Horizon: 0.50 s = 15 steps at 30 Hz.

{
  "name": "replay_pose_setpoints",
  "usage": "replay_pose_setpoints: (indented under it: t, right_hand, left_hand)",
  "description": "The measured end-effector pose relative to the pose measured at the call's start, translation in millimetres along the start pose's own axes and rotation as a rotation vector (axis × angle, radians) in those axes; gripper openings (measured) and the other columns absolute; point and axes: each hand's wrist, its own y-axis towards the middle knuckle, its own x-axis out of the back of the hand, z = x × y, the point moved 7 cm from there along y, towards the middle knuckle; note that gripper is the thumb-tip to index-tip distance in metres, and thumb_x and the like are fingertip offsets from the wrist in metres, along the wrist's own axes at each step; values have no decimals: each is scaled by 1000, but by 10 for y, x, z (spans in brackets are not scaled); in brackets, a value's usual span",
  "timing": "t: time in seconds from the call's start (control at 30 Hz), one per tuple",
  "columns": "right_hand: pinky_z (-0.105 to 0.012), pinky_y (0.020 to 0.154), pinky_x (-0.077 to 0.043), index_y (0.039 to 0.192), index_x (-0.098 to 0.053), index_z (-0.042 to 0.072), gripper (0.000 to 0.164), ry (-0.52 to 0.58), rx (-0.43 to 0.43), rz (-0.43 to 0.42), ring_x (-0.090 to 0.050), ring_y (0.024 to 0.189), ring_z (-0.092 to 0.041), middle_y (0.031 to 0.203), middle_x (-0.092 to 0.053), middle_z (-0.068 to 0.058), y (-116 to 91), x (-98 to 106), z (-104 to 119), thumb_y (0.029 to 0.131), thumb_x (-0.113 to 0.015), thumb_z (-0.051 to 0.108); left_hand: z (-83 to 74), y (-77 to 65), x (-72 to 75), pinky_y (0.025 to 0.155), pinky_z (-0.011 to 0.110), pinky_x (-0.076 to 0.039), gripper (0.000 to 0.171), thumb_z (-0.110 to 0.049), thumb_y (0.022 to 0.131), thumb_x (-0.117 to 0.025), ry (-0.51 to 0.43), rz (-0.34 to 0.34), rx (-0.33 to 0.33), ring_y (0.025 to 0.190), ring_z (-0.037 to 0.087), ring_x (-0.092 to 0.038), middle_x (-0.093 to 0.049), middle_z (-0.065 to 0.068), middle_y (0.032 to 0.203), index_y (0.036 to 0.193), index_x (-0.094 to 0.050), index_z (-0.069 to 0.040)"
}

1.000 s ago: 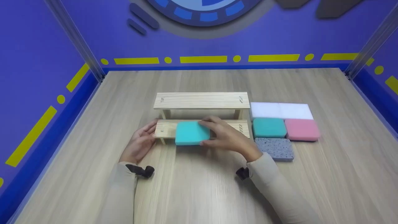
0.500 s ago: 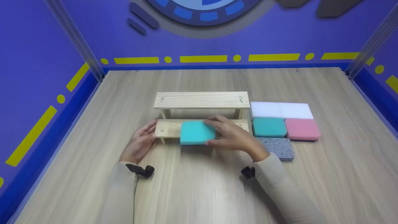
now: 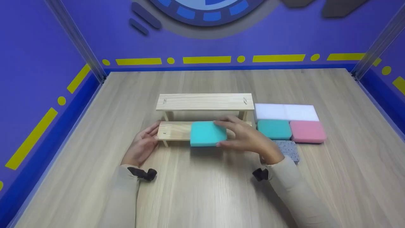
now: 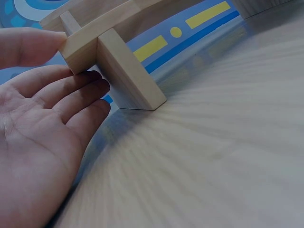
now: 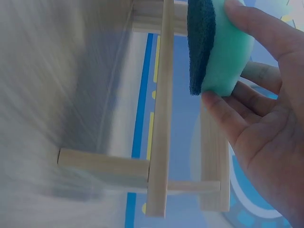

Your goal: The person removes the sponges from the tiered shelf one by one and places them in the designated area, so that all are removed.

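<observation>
A two-step wooden stand (image 3: 175, 131) sits mid-table in the head view. My left hand (image 3: 144, 145) is at the left end of its lower step; in the left wrist view, the thumb is at the edge of the board (image 4: 88, 47) and the fingers reach under it. A turquoise sponge (image 3: 206, 134) with a dark green scouring pad (image 5: 198, 47) on its underside is held by my right hand (image 3: 246, 136), thumb and fingers at its right end. The right wrist view shows a gap between the pad and the lower step (image 5: 161, 118).
Right of the stand, white sponges (image 3: 284, 112) lie behind a green sponge (image 3: 274, 129) and a pink sponge (image 3: 307, 131). A speckled grey sponge (image 3: 288, 150) in front is partly covered by my right forearm. Blue panels (image 3: 202, 47) wall the table's back and sides.
My right hand has moved steadily to the right along the lower step, carrying the turquoise sponge. The left hand and the stand have stayed in place.
</observation>
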Motion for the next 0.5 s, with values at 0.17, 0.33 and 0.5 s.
replay_pose_setpoints:
  t: [0.17,0.33,0.5]
  right_hand:
    - [-45,106,-43,142,-48,15,68,1,16,-2,-47,130,-24,143,-46,-7,-46,50,-30,83,-72,39]
    - [-44,106,-42,142,-48,11,69,36,51,8,-47,129,-24,141,-46,-8,-95,113,-56,83,-73,36]
    - [-45,107,-40,141,-49,9,68,31,76,-14,-47,129,-26,140,-47,-10,-142,192,-84,83,-73,36]
  left_hand:
    - [3,2,2,106,25,-42,66,16,87,-38,-5,-3,2,122,11,-54,-19,29,155,149,-16,9]
    - [2,-1,-3,106,25,-41,66,16,87,-38,-6,3,2,122,11,-53,-19,29,155,149,-16,9]
    - [4,-1,2,107,26,-41,67,16,87,-38,-3,5,4,123,11,-53,-19,28,155,149,-16,9]
